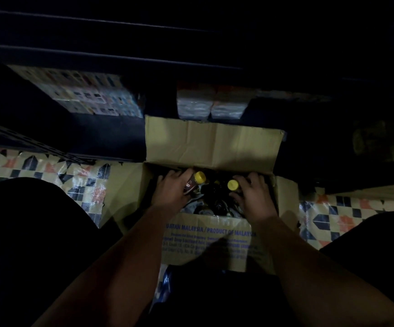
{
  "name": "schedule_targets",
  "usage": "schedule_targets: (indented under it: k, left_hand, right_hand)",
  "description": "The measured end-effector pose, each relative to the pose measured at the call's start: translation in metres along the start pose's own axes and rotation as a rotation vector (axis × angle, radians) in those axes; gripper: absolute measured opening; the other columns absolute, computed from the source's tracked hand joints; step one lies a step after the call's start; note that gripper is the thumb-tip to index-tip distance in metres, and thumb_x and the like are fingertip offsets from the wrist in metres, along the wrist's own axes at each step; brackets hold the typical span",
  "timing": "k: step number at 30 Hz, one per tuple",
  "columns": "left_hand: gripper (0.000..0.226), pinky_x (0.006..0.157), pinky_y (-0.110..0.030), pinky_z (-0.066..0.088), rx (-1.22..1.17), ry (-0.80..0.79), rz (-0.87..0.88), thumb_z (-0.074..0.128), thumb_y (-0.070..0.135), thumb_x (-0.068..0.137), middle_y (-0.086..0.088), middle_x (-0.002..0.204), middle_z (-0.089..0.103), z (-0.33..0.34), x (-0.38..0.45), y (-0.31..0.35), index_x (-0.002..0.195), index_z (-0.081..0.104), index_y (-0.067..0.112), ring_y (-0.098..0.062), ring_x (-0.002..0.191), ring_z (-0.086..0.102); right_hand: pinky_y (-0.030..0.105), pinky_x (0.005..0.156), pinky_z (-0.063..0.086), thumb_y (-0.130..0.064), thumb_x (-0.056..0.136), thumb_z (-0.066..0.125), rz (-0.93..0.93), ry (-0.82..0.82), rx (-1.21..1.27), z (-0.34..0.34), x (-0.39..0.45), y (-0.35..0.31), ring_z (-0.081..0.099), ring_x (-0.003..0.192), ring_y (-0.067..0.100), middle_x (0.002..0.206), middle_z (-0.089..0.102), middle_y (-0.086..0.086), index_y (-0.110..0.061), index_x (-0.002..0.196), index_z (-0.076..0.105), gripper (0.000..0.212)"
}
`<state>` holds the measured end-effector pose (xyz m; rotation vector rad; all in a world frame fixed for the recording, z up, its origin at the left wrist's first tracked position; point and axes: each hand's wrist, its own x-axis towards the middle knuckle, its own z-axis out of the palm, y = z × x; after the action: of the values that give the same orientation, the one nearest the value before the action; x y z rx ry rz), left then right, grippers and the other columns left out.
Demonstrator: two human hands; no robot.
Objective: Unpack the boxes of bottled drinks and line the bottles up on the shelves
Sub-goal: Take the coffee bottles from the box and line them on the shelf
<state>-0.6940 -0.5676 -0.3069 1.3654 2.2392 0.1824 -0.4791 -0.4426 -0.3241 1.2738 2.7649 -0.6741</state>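
Darkness swallows the shelves (pixel 111 53) above an open cardboard box (pixel 211 142), leaving their contents unreadable. Inside the box, the dark bottles (pixel 217 201) merge into shadow; their number cannot be told. The left hand (pixel 171 188) covers most of one yellow-capped bottle (pixel 194 181). Small print on the near flap (pixel 211 241) is blurred, partly hidden by the forearms.

left hand (pixel 171 190) fingers curled, gripping | right hand (pixel 253 193) fingers curled, gripping
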Motion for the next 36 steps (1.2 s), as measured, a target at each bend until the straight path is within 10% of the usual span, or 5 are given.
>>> schedule_targets:
  k: [12,20,36]
  left_hand:
    - [0.056,0.085,-0.05,0.054,-0.199,0.214,-0.003,0.074,0.011,0.082,-0.014,0.12,0.058,-0.015,-0.014,0.026,0.129,0.045,0.019,-0.04,0.109,0.059]
    - [0.05,0.076,-0.022,0.056,-0.738,0.189,-0.169,0.084,0.012,0.075,0.012,0.094,0.07,-0.064,-0.03,0.069,0.107,0.053,0.034,-0.001,0.085,0.069]
    - [0.039,0.068,-0.023,0.05,-1.021,0.144,0.074,0.076,-0.006,0.08,-0.008,0.086,0.065,-0.374,-0.182,0.205,0.103,0.053,0.015,-0.009,0.074,0.064]
  right_hand:
    - [0.005,0.088,0.031,-0.032,0.084,0.08,0.339,0.303,0.58,-0.039,-0.012,-0.051,0.05,0.11,0.018,0.122,0.048,0.009,-0.01,0.106,0.067,0.034]
    - [0.042,0.085,0.052,-0.057,0.085,0.061,0.288,0.254,0.66,-0.078,-0.017,-0.077,0.062,0.099,0.027,0.106,0.065,0.003,-0.026,0.11,0.052,0.04]
    - [0.018,0.067,0.037,-0.029,0.091,0.071,0.125,0.294,0.665,-0.391,-0.112,-0.224,0.056,0.081,0.01,0.094,0.06,-0.003,-0.028,0.109,0.042,0.034]
